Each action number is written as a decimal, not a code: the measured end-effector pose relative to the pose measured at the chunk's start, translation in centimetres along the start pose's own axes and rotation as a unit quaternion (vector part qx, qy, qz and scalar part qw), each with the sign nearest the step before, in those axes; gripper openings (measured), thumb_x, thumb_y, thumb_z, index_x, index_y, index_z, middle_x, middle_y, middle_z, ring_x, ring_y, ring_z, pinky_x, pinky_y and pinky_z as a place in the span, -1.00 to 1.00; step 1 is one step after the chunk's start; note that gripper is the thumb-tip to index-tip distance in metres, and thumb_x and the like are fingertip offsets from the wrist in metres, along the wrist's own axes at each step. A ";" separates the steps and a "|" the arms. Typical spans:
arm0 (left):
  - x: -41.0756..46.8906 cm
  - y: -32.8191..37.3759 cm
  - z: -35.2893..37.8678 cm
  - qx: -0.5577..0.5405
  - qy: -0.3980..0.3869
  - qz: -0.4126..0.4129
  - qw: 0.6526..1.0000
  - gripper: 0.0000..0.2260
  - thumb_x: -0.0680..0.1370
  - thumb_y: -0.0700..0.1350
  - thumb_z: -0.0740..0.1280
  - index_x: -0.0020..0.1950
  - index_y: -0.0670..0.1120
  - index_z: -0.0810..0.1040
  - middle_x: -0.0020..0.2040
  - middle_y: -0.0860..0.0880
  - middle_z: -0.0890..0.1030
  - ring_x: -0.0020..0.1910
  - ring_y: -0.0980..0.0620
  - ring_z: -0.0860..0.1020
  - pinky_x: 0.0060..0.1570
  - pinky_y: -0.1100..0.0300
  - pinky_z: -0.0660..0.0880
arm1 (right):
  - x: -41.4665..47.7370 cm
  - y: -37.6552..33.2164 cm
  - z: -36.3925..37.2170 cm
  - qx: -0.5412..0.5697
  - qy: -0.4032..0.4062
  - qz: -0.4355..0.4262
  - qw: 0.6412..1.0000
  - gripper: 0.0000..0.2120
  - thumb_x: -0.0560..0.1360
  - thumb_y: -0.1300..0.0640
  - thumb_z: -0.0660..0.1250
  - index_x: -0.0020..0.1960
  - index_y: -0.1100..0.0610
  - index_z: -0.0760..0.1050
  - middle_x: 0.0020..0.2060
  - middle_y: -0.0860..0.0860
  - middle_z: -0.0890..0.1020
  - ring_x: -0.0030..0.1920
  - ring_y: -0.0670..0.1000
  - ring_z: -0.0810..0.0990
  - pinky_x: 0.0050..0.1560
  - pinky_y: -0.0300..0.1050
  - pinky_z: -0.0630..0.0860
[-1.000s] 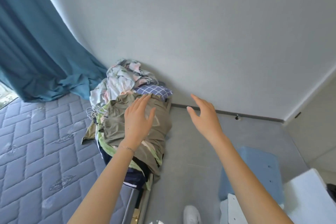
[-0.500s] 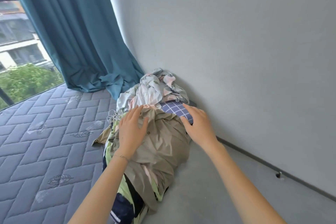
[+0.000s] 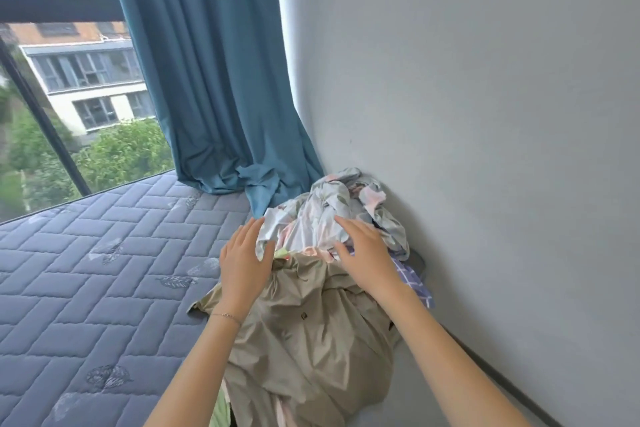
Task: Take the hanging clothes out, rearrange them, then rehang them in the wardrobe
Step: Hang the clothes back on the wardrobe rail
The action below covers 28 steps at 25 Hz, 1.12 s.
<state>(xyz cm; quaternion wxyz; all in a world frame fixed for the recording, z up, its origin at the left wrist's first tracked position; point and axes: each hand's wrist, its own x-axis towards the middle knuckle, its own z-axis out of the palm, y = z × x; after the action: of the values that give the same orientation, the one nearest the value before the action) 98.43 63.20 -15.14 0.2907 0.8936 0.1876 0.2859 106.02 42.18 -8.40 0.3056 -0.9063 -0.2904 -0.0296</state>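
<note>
The pile of clothes (image 3: 304, 374) is lying just beside the grey wall (image 3: 485, 114), at the mattress (image 3: 104, 270) edge. The left hand (image 3: 244, 263) is resting open, with straight fingers, on the khaki garment (image 3: 311, 322), on the side away from the wall. The right hand (image 3: 367, 253), also open with fingers spread, is lying on the floral cloth (image 3: 325, 204), nearer the wall.

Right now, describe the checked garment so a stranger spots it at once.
Follow the grey wall down to the clothes pile. The checked garment shows on its wall side, beside the right hand. It alone has a white grid on blue; neighbours are a khaki coat and pale floral fabric.
</note>
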 end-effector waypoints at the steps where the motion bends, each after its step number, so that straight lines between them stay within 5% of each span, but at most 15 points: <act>1: 1.3 0.0 0.9 0.004 -0.001 -0.011 1.000 -0.59 0.60 -0.01 0.29 0.45 -0.01 0.41 0.42 -0.03 0.46 0.44 -0.10 0.37 0.34 -0.14 0.35 | 1.6 0.7 0.3 0.002 -0.007 -0.005 1.000 -0.55 0.58 0.10 0.26 0.45 0.07 0.35 0.35 0.00 0.46 0.37 0.04 0.35 0.39 -0.10 0.22; 15: 14.2 0.6 11.9 0.077 0.087 -0.130 0.985 -0.59 0.60 0.01 0.31 0.45 0.03 0.41 0.44 0.01 0.44 0.47 -0.06 0.33 0.40 -0.09 0.28 | 22.7 9.4 4.2 0.066 -0.106 -0.134 0.983 -0.56 0.59 0.10 0.25 0.46 0.03 0.34 0.37 -0.03 0.45 0.39 0.01 0.32 0.42 -0.11 0.20; 28: 12.3 -4.8 18.2 0.171 0.131 -0.362 0.907 -0.57 0.61 0.03 0.28 0.47 0.03 0.39 0.47 0.01 0.39 0.48 -0.04 0.31 0.41 -0.06 0.18 | 30.6 14.2 17.7 0.060 -0.298 -0.242 0.921 -0.55 0.56 0.10 0.27 0.44 0.05 0.37 0.32 0.01 0.48 0.33 0.06 0.38 0.37 -0.06 0.27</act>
<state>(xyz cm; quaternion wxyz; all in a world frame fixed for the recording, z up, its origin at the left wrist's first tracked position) 118.34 65.52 -25.38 0.1897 0.7548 0.5808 0.2388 136.92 58.69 -23.29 0.2424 -0.7553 -0.5796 0.1863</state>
